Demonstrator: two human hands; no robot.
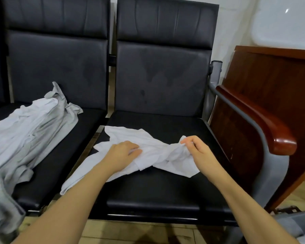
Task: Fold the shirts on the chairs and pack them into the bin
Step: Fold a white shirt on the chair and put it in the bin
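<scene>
A white shirt lies crumpled and twisted on the black seat of the right chair, one end trailing off the seat's left front edge. My left hand rests on the shirt's middle with fingers curled into the cloth. My right hand pinches a bunched fold at the shirt's right end, lifted slightly off the seat. A pile of light grey and white shirts is heaped on the left chair and hangs over its front.
A chair armrest with a red-brown wooden pad juts forward at the right. Behind it stands a dark wooden cabinet. A grey bin corner shows at bottom right. Wooden floor lies below the seats.
</scene>
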